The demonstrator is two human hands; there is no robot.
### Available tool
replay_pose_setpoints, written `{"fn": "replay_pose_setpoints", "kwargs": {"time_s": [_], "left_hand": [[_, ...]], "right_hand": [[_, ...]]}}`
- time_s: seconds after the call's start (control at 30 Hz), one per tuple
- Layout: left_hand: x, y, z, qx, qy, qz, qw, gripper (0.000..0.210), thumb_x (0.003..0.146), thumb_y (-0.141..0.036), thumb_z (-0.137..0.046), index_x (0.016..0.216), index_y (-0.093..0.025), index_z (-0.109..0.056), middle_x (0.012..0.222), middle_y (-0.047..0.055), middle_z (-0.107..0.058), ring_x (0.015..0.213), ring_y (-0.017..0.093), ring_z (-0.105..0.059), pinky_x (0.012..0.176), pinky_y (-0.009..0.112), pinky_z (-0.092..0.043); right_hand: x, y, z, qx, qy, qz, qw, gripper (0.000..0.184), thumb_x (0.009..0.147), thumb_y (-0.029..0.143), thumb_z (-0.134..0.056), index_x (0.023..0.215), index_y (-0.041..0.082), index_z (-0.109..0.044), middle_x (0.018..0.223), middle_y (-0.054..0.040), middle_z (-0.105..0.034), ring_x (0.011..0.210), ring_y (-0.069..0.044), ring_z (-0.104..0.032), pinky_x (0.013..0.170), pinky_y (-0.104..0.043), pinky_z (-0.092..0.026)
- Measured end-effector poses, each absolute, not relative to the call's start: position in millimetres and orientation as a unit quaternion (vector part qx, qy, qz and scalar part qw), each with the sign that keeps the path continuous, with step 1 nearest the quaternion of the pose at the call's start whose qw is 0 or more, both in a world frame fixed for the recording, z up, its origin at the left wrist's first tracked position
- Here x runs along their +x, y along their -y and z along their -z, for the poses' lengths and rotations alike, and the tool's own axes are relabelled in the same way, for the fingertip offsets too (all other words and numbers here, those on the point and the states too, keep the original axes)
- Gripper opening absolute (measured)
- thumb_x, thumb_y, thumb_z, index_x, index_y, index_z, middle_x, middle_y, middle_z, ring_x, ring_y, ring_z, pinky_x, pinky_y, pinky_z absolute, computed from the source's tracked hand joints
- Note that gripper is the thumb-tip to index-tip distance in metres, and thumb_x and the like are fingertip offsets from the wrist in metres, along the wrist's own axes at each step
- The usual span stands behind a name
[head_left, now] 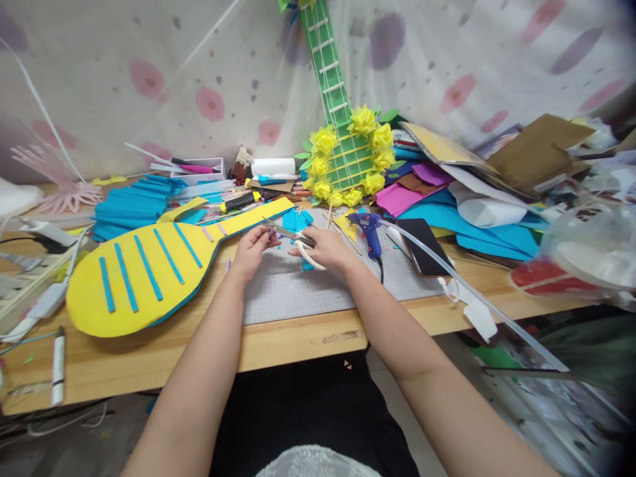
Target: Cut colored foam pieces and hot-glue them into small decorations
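Note:
My right hand (325,248) is closed round the cream handles of a pair of scissors (307,254), its blades pointing left toward my other hand. Beside the blade tips, my left hand (254,250) is pinched together; whatever lies between its fingers is too small to make out. Both hands are above a grey cutting mat (298,301) scattered with blue scraps. To the left lies a yellow cardboard lute-like instrument (134,278) with blue edging, blue strips on its body and small purple strips near its neck.
A blue glue gun (368,233) and a black phone (422,246) lie right of my hands. Behind stands a green paper guitar (325,66) with yellow flowers. Coloured paper (477,228) piles up at right, blue crepe paper (124,209) at left. A marker (58,368) lies near the front edge.

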State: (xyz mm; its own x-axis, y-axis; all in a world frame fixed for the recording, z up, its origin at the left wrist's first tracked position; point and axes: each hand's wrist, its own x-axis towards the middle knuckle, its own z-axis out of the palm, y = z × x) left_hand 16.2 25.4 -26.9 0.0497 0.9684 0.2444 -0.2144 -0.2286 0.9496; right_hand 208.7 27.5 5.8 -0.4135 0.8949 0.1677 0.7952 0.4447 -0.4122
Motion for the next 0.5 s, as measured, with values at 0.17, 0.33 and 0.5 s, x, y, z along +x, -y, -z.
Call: {"fn": "replay_pose_setpoints", "kwargs": {"time_s": [0.17,0.33,0.5], "left_hand": [[16.4,-25.8,28.5,0.52,-0.365,-0.583,0.507,0.022,0.07,-0.036,-0.065,0.077,-0.015,-0.06,0.07,-0.001,-0.054,0.069,0.01,-0.054,0.076,0.03,-0.052],[17.1,-25.9,29.3,0.517,-0.354,-0.579,0.522,0.023,0.071,-0.037,-0.064,0.077,-0.016,-0.059,0.068,-0.002,-0.052,0.068,0.009,-0.052,0.076,0.031,-0.052],[17.6,-24.1,26.3,0.5,-0.352,-0.579,0.54,0.027,0.069,-0.039,-0.066,0.084,-0.017,-0.06,0.063,-0.003,-0.05,0.062,0.008,-0.049,0.076,0.032,-0.052]], "right_hand": [[208.7,-26.9,-7.3,-0.519,0.825,-0.127,0.186,0.049,0.068,0.067,-0.053,0.073,0.019,-0.06,0.068,-0.0013,-0.059,0.061,-0.012,-0.046,0.055,-0.023,-0.023],[208.5,-26.4,-7.5,-0.522,0.822,-0.119,0.196,0.049,0.067,0.067,-0.055,0.073,0.019,-0.062,0.066,-0.0011,-0.059,0.058,-0.011,-0.045,0.055,-0.023,-0.022],[209.5,-29.7,-2.8,-0.516,0.821,-0.124,0.211,0.048,0.069,0.066,-0.055,0.069,0.018,-0.062,0.064,-0.0003,-0.058,0.058,-0.01,-0.045,0.055,-0.022,-0.023]]}}
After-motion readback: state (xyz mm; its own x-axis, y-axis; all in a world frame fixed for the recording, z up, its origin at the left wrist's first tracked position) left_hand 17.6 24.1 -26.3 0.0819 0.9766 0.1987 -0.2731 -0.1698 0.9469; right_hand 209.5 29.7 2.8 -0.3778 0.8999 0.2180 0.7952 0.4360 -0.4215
